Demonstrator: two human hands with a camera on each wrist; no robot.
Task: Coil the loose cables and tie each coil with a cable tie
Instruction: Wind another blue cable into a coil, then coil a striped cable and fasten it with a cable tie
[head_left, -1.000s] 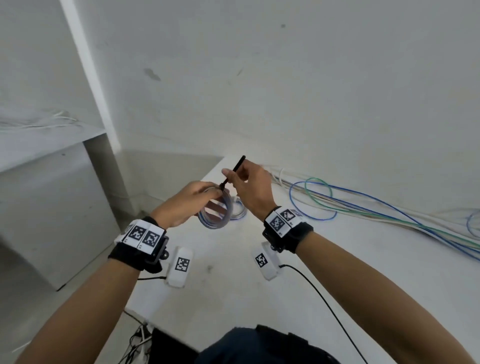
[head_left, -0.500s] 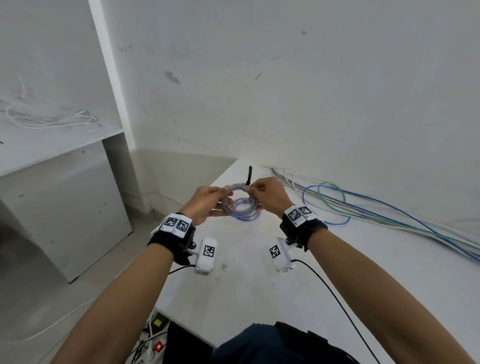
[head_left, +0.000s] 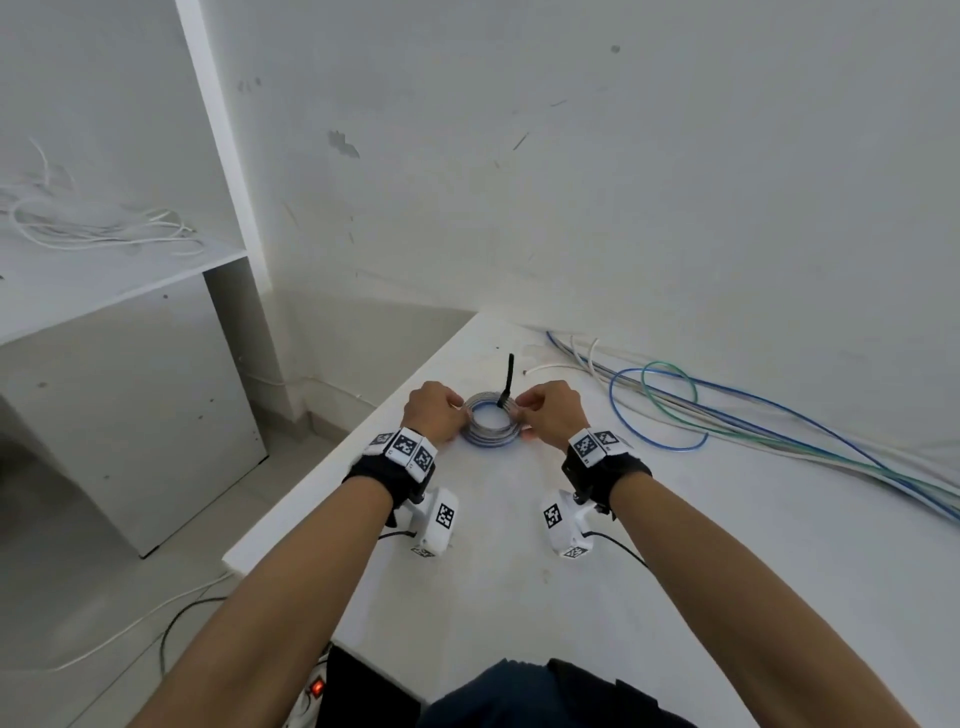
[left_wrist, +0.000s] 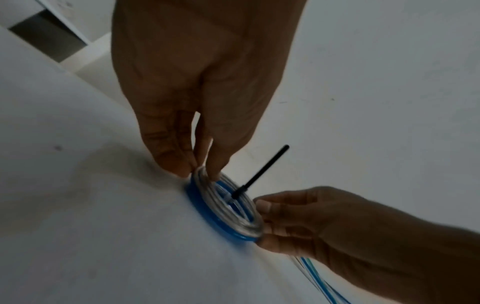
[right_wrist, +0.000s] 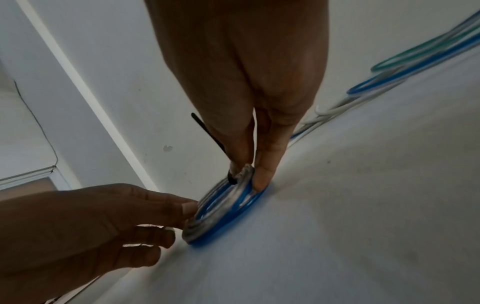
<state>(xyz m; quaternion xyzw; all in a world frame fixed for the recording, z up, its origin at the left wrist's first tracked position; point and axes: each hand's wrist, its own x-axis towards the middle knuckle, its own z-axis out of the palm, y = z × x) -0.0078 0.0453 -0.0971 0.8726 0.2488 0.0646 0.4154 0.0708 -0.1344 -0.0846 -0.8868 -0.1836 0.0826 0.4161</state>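
Head view first, from the left: a white shelf unit carries a tangle of white wires, well apart from the work. On the white table the left hand pinches the left rim of a small coil of grey and blue cable, thumb and fingertips closed on the stacked turns. The coil sits on the tabletop between the two hands, which looks to me like a way of keeping the turns from springing apart while the tie is checked.

A black cable tie rises from the coil's far right edge, its free tail pointing up and away from the person. In the left wrist view the tie stands clear of the fingers, so neither hand grips the tail itself. The right hand pinches the coil's right rim just beside the tie's head, fingertips pressed against the turns and down at the table, I'd guess to steady the tied spot.

Further right, loose blue, green and white cables run along the wall, one blue length looped near the right hand. Those seem to be the share of the job not yet coiled.
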